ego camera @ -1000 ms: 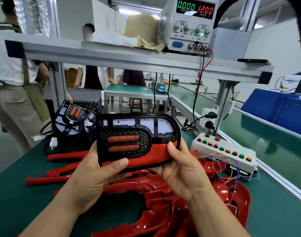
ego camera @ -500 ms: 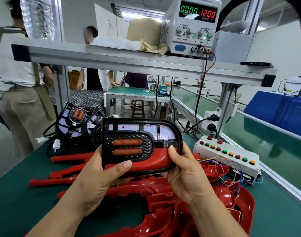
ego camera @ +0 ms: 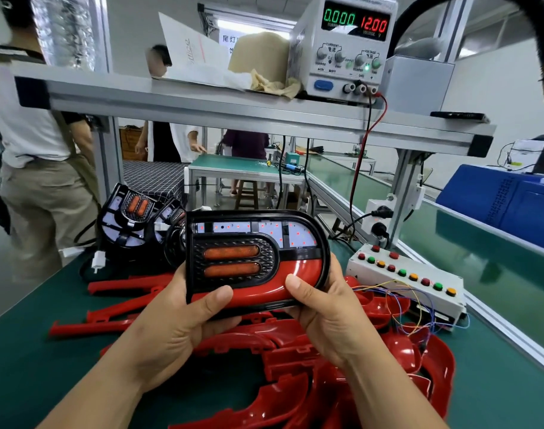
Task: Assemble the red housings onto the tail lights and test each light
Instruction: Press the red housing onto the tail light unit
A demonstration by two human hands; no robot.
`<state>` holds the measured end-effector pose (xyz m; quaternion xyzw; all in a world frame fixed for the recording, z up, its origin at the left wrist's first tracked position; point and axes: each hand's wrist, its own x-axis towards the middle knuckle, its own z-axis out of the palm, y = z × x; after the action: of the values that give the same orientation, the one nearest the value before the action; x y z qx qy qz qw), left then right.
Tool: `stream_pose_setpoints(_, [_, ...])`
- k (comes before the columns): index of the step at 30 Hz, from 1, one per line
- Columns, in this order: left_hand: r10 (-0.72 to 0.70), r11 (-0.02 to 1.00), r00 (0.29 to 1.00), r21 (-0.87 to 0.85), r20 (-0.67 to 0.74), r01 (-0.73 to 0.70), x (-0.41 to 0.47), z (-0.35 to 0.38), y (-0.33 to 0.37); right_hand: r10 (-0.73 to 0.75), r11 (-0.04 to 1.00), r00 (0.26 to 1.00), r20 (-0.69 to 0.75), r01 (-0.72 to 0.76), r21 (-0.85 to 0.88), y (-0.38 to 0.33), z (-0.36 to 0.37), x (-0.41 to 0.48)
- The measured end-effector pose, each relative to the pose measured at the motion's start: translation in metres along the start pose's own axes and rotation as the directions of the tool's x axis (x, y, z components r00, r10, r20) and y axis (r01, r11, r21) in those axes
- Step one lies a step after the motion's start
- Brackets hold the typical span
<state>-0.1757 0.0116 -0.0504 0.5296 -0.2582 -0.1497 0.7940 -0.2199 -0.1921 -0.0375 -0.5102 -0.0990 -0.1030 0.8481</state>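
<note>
**Both hands hold a tail light with its red housing seated**

The left hand [ego camera: 177,320] grasps the lower left end of a tail light [ego camera: 233,258], with its thumb laid across the front edge and its fingers curled behind. The right hand [ego camera: 323,314] grasps the lower right end, its thumb pressed on the red housing [ego camera: 298,270] that sits along the light's bottom and right side. The light is held above the green bench mat [ego camera: 32,351], facing the camera, long side level. Its 2 amber bars lie one above the other in a black mesh panel, and small red dots show on the white board strip across the top.

Under and in front of the hands, loose red housings [ego camera: 295,366] lie heaped on the mat. More tail lights [ego camera: 131,218] stand at the back left, tilted, with no red housing. A white button box [ego camera: 406,280] with red, green and yellow buttons lies to the right, thin coloured wires [ego camera: 419,308] trailing from it. On the shelf above, a bench power supply [ego camera: 341,48] reads 0.000 and 12.00.
</note>
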Motion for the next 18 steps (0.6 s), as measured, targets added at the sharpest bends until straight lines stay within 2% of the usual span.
stream_pose_setpoints(3, [-0.058, 0.998, 0.992, 0.0, 0.116, 0.058, -0.003, -0.01, 0.007, -0.001, 1.0, 1.0, -0.005, 0.001, 0.016, -0.002, 0.0, 0.0])
stream_pose_setpoints(6, [-0.068, 0.997, 0.99, 0.039, 0.121, 0.064, -0.005, -0.017, 0.01, 0.016, 1.0, 1.0, 0.009, -0.016, 0.012, -0.002, 0.0, -0.001])
stream_pose_setpoints(10, [-0.071, 0.997, 0.987, -0.028, 0.141, 0.076, -0.006, -0.02, 0.011, 0.035, 0.999, 0.999, 0.013, -0.035, 0.005, -0.003, 0.0, -0.001])
stream_pose_setpoints(18, [-0.02, 1.0, 0.999, 0.011, 0.034, 0.019, -0.001, -0.012, -0.001, 0.013, 0.999, 0.999, -0.043, -0.014, -0.037, -0.002, -0.003, 0.0])
